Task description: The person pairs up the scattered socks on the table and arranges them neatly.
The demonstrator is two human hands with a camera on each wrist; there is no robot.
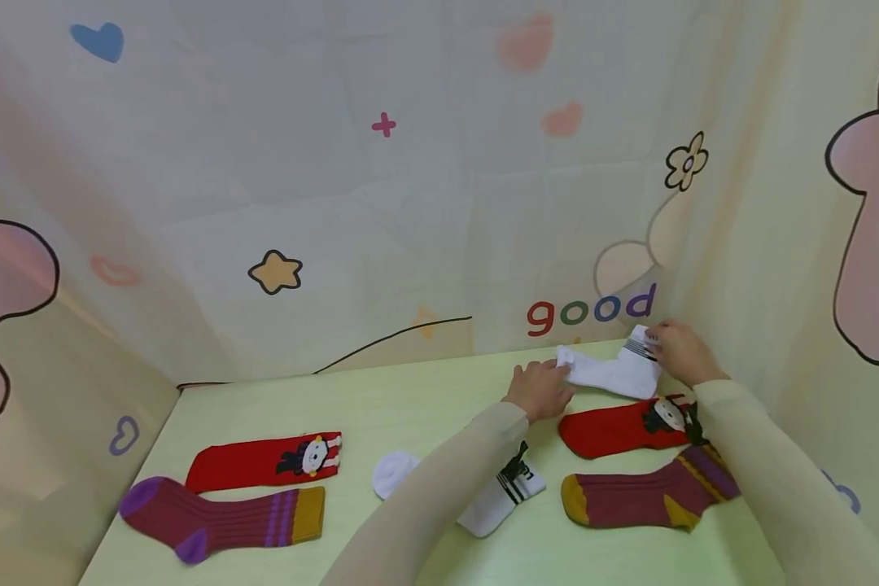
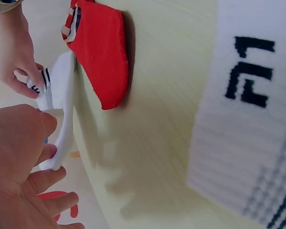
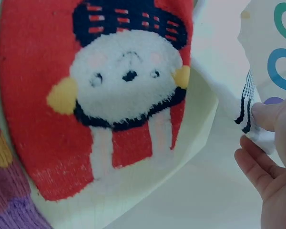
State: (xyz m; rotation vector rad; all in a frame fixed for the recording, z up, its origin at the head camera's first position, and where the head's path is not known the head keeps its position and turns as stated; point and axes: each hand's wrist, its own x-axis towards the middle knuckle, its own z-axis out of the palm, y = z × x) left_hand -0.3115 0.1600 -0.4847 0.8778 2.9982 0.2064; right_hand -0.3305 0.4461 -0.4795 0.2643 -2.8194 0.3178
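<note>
A white sock with dark stripes at its cuff stretches between both hands at the back right of the table, close to the wall cloth. My right hand pinches its cuff, thumb on one side and fingers on the other, as the right wrist view shows of the striped cuff. At the toe end, my left hand holds the sock with its thumb and index finger, while the other fingers spread loosely in the left wrist view. A red sock with a cartoon animal lies just in front.
A maroon sock with mustard toe lies nearer on the right. Another white sock is partly hidden under my left arm, its toe showing beyond. Leftward lie a red sock and a maroon-purple sock. Printed cloth walls the table.
</note>
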